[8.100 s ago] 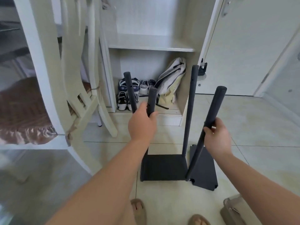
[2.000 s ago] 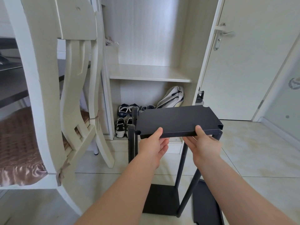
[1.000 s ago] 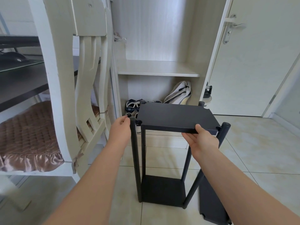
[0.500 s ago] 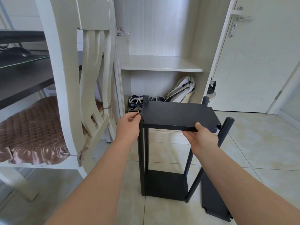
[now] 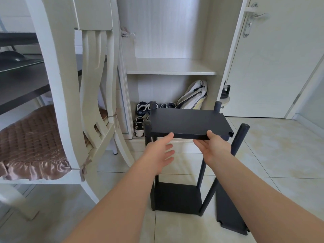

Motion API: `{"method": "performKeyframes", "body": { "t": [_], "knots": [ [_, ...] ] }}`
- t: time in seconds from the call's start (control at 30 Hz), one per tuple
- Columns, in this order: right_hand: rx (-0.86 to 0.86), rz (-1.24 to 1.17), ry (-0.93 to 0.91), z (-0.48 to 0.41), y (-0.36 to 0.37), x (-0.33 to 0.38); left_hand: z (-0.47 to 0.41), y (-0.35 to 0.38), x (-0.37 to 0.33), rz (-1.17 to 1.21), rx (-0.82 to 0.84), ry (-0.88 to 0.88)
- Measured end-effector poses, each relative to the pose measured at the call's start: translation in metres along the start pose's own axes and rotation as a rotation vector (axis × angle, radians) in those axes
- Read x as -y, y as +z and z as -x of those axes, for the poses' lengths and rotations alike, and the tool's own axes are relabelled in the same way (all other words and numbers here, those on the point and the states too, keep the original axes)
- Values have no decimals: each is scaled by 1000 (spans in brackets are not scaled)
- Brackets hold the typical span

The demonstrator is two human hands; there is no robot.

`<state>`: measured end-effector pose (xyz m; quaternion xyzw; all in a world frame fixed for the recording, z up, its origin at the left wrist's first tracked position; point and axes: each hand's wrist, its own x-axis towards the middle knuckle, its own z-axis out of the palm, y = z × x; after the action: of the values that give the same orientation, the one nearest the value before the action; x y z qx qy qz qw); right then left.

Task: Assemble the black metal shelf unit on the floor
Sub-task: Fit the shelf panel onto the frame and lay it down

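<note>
Reading from the left of the shelf panel (image 5: pixel 189 121): the front-left post (image 5: pixel 147 135) stands upright against the panel's left corner. The rear-left post (image 5: pixel 153 106) and rear-right post (image 5: pixel 218 105) rise just past its back edge. The left hand (image 5: pixel 159 153) is below and in front of the panel's left half, fingers straight and holding nothing. Its forefinger reaches the front lip; contact cannot be confirmed. The panel lies level near the post tops, long axis left to right, well above the base panel (image 5: pixel 177 197) on the floor (image 5: pixel 263 155). The right hand (image 5: pixel 213 147) grasps the front lip right of centre, thumb on top, fingers curled beneath. Right of the panel, the front-right post (image 5: pixel 240 139) leans outward, its top apart from the corner notch (image 5: pixel 231 134). Judgement: three corners look engaged, the fourth not. The next move turns on that gap: the post top must come leftward into the notch. The right hand is nearer but is supporting the panel; the free left hand is farther. A spare panel (image 5: pixel 229 213) rests on the floor, below right
</note>
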<state>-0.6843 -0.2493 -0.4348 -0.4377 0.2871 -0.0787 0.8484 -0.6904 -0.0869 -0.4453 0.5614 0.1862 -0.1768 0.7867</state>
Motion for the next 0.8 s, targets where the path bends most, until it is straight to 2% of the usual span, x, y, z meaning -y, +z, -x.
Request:
{"method": "performKeyframes", "body": {
  "t": [0.13, 0.37, 0.57, 0.8],
  "knots": [
    [7, 16, 6, -5, -1, -2, -18, 20, 3, 297, 14, 70],
    [28, 46, 10, -19, -2, -2, -34, 32, 4, 563, -34, 62],
    [54, 31, 29, -22, 2, -4, -36, 31, 4, 603, -33, 69],
    [86, 129, 42, -18, -19, 12, -36, 33, 3, 597, -13, 64]
  ]
}}
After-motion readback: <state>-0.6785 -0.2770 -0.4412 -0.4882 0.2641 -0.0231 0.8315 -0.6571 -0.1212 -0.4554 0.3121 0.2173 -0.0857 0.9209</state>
